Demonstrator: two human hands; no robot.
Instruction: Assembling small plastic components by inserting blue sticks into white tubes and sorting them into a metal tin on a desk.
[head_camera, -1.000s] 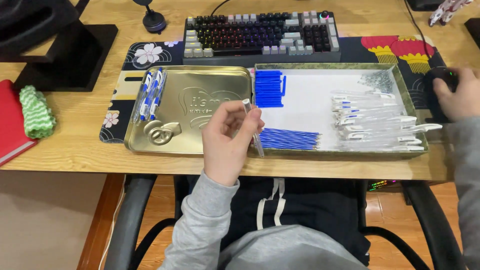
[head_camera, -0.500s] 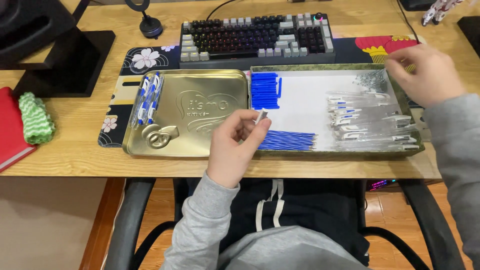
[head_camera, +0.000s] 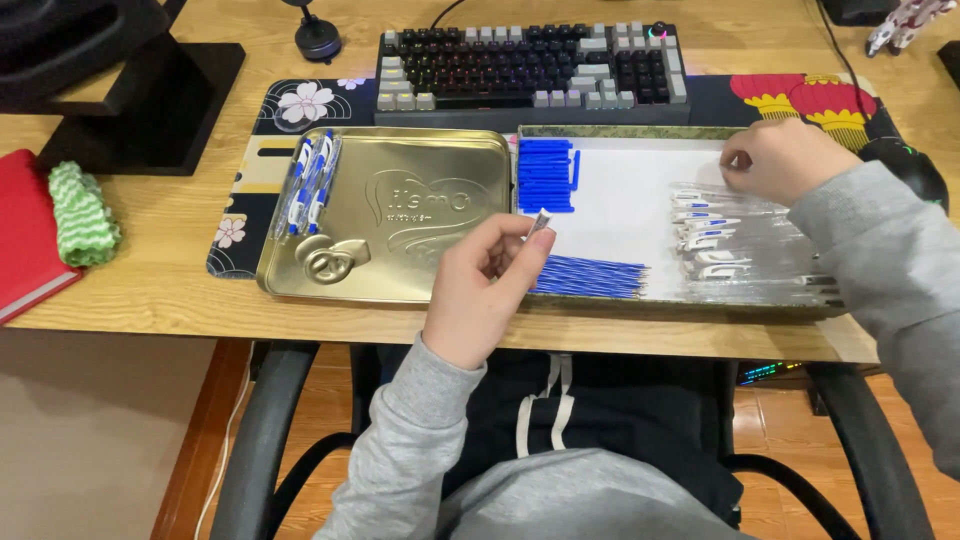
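While the left hand (head_camera: 480, 290) pinches a small pen part (head_camera: 540, 222) in its fingertip grip above the tray (head_camera: 620, 190), the right hand (head_camera: 785, 160) rests curled over the clear pen barrels (head_camera: 730, 245), contents unclear.

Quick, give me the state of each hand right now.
Left hand: closed, pinching a small clear pen part at the fingertips.
Right hand: curled, fingertips down at the clear pen barrels in the tray; a grip cannot be told.

Gold embossed tin lid (head_camera: 400, 215); white-lined tray (head_camera: 625, 205) carried solid blue caps (head_camera: 546, 175), blue refills (head_camera: 590, 277) and clear, white-and-blue pen barrels (head_camera: 730, 245). Black desk mat (head_camera: 290, 105) bore white blossoms and red lanterns; keyboard (head_camera: 530, 60) was grey and black. Green-and-white zigzag cloth (head_camera: 83, 213), red notebook (head_camera: 25, 235), pale wood surface (head_camera: 150, 290), grey sleeves.
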